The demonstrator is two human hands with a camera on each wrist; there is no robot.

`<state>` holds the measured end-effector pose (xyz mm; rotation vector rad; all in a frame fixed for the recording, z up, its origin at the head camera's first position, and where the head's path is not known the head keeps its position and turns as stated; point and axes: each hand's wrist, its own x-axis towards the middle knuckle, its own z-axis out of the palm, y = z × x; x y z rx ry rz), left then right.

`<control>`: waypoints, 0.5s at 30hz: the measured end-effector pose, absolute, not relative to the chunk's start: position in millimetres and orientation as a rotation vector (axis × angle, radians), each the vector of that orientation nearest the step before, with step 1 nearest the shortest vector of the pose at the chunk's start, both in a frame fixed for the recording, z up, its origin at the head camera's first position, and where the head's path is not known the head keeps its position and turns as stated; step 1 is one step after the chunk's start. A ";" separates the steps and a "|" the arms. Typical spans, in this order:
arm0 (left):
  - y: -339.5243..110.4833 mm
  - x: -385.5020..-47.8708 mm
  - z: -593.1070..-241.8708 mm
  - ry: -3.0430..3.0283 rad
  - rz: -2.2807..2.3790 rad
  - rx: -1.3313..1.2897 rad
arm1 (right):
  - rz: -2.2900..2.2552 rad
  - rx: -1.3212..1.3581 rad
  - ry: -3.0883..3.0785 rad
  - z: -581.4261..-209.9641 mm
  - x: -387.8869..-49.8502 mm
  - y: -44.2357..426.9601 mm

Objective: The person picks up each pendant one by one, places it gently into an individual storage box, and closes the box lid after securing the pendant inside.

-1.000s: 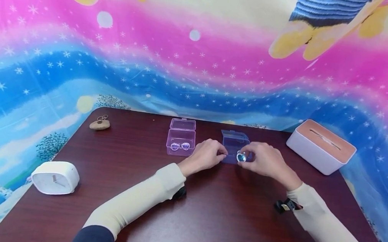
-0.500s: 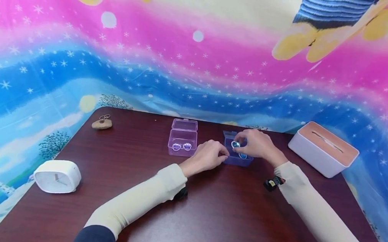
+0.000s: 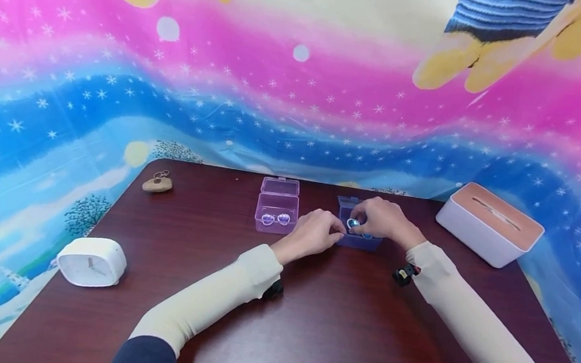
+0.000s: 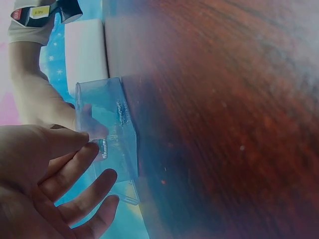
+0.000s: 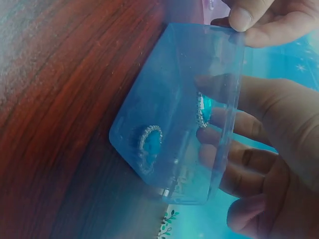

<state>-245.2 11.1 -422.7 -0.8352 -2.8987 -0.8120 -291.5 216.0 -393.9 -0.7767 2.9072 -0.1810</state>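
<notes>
A see-through blue box (image 3: 360,243) stands on the table with its lid raised at the back. My left hand (image 3: 317,231) pinches the box's left rim between thumb and fingertips. My right hand (image 3: 385,217) reaches in from above and pinches a blue gem ornament with a beaded silvery edge (image 5: 203,110) inside the box. A second blue gem ornament (image 5: 150,145) lies at the box's right end, seen through the wall in the right wrist view. Whether the pinched ornament touches the floor of the box cannot be told.
Left of the blue box stands an open pink-purple box (image 3: 276,228) with two purple gem ornaments (image 3: 283,219). A white tissue box (image 3: 489,225) is at the back right. A white clock (image 3: 92,262) and a tan stone-like piece with a cord (image 3: 157,185) stand left.
My right hand let go of one blue ornament at the box's right end, then moved left and lowered with another into the box. My left hand stays at the rim.
</notes>
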 end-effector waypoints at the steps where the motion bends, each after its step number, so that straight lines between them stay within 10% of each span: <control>1: 10.9 -245.4 -422.6 -2.900 -0.812 -0.834 | -0.174 -0.789 2.907 -394.2 -291.5 215.4; 15: 12.9 -246.0 -426.2 -2.884 -0.800 -0.817 | -0.159 -0.815 2.921 -405.1 -291.4 214.6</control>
